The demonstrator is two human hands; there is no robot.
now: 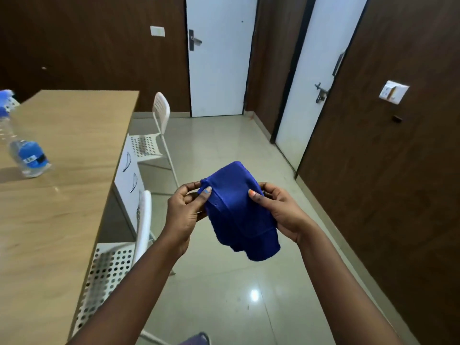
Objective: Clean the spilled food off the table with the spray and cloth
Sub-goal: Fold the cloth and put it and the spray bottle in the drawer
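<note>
I hold a folded blue cloth [239, 210] in the air over the floor, to the right of the wooden table [62, 195]. My left hand [185, 210] pinches its left edge between thumb and fingers. My right hand [278, 207] grips its right side, thumb on top. A clear spray bottle [22, 145] with a blue label and blue top stands on the table at the far left, partly cut off by the frame edge. No spilled food shows on the visible tabletop.
A white perforated chair [117, 265] is tucked at the table's near side, and another [156, 130] stands further along. White drawers [129, 175] sit under the table. Two white doors [219, 58] and brown panelled walls bound the tiled floor.
</note>
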